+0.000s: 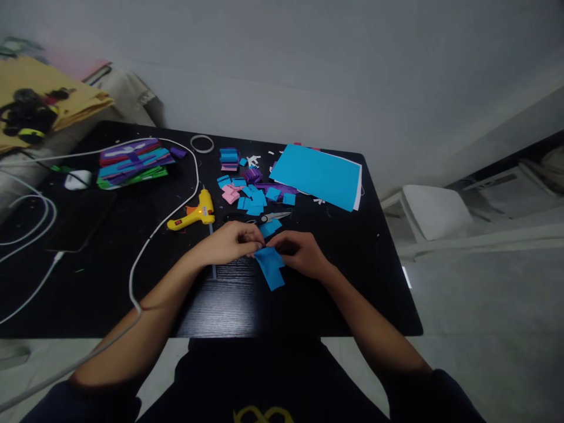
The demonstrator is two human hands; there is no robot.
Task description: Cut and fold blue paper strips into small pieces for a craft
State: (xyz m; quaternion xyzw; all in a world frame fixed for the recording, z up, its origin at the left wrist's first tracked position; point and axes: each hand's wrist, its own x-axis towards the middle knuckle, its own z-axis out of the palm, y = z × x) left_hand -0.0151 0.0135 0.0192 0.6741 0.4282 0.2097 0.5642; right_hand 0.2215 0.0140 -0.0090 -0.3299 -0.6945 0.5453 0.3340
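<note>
Near the front middle of the black table, my left hand [235, 242] pinches the upper edge of a small blue paper piece [270, 270]. Thumb and fingers of my right hand [302, 252] close on the same edge from the other side. The blue piece hangs down between them with a stepped outline; part of its top is hidden by my fingers. Just beyond my fingertips lie another blue paper piece [269, 227] and scissors [275, 217] with dark handles. To the left rests a yellow hot glue gun [194, 212], a glue stick showing at its rear.
Folded blue and pink paper pieces [253, 200] are scattered beyond the scissors. A blue sheet [317, 176] lies at the back right, a stack of coloured paper [132, 163] at the back left. A white cable [134, 264] crosses my left forearm. A tape ring [201, 144] sits behind.
</note>
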